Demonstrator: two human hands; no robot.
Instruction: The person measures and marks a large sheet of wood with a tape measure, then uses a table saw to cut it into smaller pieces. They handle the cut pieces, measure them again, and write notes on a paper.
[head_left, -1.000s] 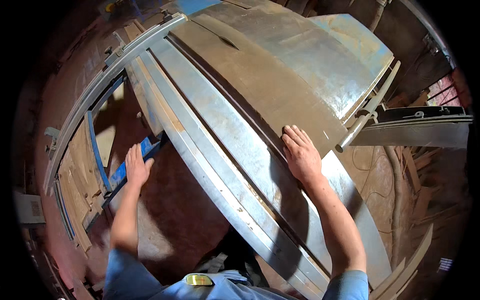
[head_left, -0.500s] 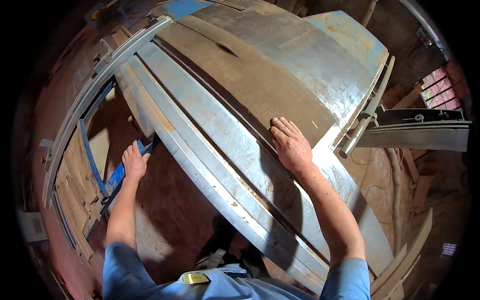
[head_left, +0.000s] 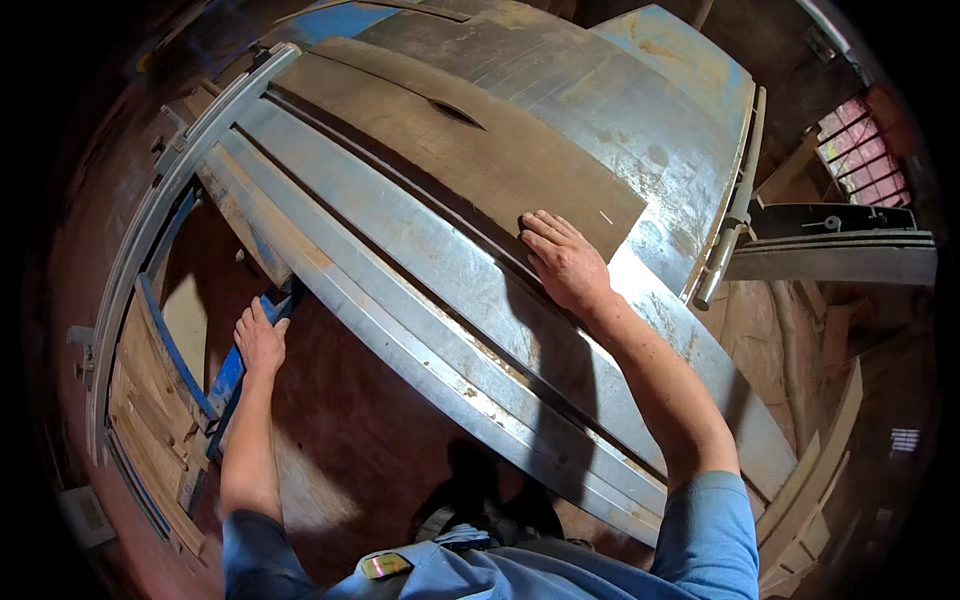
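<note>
A thin brown board [head_left: 540, 150] lies flat on the grey metal table [head_left: 620, 105] of what looks like a sliding table saw. My right hand [head_left: 567, 262] rests on the board's near edge, close to its right corner, with fingers stretched over the top; the thumb is hidden. Ahead of that hand, a narrow dark slit [head_left: 458, 115] shows along the board. Down at the left, my left hand [head_left: 262, 338] is closed around a blue metal bar [head_left: 228, 375] of the side frame, below the table's edge.
A long metal rail [head_left: 150, 220] with clamps borders the left side. Wooden strips [head_left: 150, 430] lie on the blue frame there. A metal tube [head_left: 735, 225] runs along the table's right edge. Offcuts [head_left: 830, 460] lean at the lower right, and a barred window [head_left: 862, 155] is beyond.
The board and my right hand have moved away toward the far left, leaving a wider gap to the metal tube. The rail and side frame, with my left hand, have shifted left too.
</note>
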